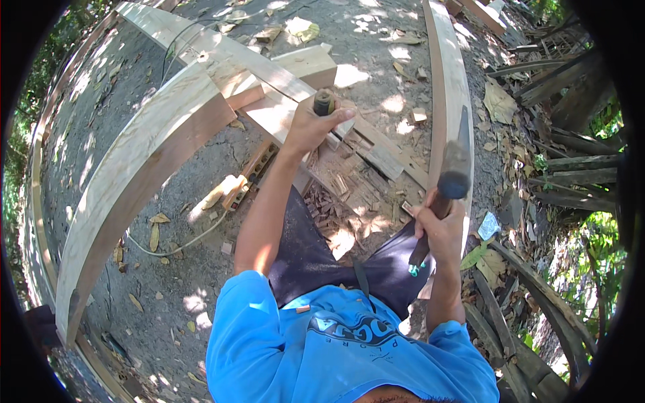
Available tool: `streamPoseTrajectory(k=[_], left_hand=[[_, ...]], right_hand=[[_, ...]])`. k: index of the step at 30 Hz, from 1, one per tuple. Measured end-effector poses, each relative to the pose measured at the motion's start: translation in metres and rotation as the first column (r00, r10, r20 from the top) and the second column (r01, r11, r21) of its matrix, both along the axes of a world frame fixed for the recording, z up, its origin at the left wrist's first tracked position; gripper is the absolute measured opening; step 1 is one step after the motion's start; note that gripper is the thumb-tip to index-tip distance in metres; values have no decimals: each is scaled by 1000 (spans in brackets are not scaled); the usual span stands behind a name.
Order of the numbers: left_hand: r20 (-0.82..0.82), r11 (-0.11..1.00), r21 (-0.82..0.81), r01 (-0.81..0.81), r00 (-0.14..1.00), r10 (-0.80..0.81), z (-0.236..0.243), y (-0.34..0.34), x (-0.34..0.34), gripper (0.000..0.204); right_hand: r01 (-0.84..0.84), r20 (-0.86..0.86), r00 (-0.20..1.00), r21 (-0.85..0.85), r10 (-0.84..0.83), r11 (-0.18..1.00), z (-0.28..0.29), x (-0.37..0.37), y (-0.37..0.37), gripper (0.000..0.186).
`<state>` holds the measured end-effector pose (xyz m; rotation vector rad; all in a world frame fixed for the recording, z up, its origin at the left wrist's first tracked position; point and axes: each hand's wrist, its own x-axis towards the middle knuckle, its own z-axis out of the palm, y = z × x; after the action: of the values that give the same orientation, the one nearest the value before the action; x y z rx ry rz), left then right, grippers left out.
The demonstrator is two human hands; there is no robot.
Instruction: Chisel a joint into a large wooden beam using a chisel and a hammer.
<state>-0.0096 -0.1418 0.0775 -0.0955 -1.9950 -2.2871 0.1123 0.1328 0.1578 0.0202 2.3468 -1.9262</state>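
Blue cloth shirt (356,349) filled six o'clock. At twelve, left hand (312,129) gripped a round dark handle (324,102) over long pale wood (259,65); at three, right hand (441,227) gripped a black-headed hammer (454,184). Chipping seemed on, needing straight taps.

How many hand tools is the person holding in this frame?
2: a chisel-like tool in the left hand and a hammer in the right hand. Each is partly hidden by the grip; no third held tool shows.

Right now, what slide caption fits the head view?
Left hand holding a chisel over timber, right hand a hammer, wood chips nearby.
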Motion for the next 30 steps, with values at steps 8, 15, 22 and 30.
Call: streamPoseTrajectory(k=[8,15,22,30], left_hand=[[-170,975,-221,-13,985,-25,-14,-1,3,32],[-167,994,-107,30,985,-48,-22,-17,4,25],[-236,996,-52,66,969,-76,-41,-7,-6,31],[-12,972,-148,181,983,-185,-42,-17,-12,31]], right_hand=[[-31,-217,976,-167,-6,986,56,-16,-30,19],[-132,-497,865,-346,-62,929,89,-43,-65,23],[-159,-233,906,588,354,793,14,-93,-114,33],[-335,-338,849,250,407,908,49,-108,-43,15]])
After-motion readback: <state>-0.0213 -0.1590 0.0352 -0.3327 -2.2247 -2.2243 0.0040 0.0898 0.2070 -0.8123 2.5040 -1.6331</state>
